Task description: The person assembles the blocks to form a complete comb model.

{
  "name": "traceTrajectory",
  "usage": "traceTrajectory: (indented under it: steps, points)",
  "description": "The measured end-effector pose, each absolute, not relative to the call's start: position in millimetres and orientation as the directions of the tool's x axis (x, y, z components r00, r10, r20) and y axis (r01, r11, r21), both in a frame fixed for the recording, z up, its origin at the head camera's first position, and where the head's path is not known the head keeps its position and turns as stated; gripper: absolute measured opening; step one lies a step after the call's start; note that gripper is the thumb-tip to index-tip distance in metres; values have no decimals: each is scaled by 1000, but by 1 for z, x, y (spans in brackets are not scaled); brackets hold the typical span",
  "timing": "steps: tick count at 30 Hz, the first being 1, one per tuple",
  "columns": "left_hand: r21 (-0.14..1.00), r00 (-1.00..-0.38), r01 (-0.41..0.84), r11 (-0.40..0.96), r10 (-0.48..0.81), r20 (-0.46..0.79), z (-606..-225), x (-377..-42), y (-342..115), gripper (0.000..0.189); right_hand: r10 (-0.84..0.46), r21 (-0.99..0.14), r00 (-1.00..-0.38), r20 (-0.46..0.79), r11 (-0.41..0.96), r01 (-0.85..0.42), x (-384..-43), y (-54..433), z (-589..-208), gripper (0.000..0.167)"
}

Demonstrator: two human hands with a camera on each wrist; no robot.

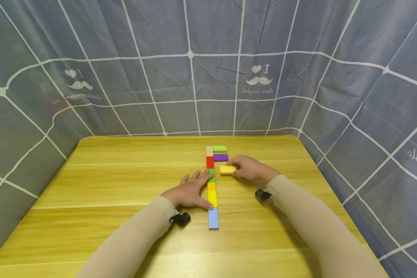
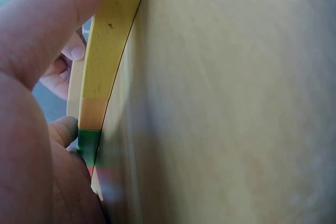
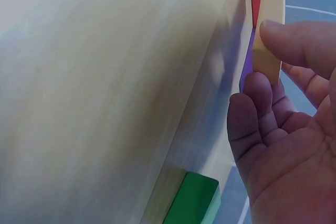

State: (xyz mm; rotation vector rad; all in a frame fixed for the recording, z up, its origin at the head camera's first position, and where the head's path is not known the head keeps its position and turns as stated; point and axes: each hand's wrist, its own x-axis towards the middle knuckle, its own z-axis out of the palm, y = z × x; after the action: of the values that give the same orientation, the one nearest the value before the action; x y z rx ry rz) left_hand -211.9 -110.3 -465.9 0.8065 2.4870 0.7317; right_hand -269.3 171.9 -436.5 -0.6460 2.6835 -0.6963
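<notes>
My right hand [image 1: 249, 168] pinches a yellow block [image 1: 226, 170] between thumb and fingers, just right of a row of coloured blocks. In the right wrist view that block [image 3: 272, 4] looks pale orange, its end under the thumb. My left hand [image 1: 188, 194] lies along the row's left side with fingers spread. Its fingertips touch the green block [image 1: 212, 178], and its thumb rests where the yellow block of the row [image 1: 212, 197] meets the light blue block [image 1: 213, 219]. Between yellow and green sits a short orange block [image 1: 211, 186]; beyond green comes a red block [image 1: 210, 162].
At the row's far end lies a plain wood-coloured piece [image 1: 209, 151]. A purple block [image 1: 221, 158] and a light green block [image 1: 219, 148] stick out rightward from the row. Another green block [image 3: 192, 199] stands near my right hand. A grey curtain [image 1: 215, 116] hangs behind the wooden table [image 1: 125, 173].
</notes>
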Motion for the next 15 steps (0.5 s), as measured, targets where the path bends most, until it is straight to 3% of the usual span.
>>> traceTrajectory:
  steps: [15]
  points:
    - [593,-739,410,692,634,-229,-466,-213,-110,115,-518,-473,-843,-143,784,-402,-283,158,-444,40]
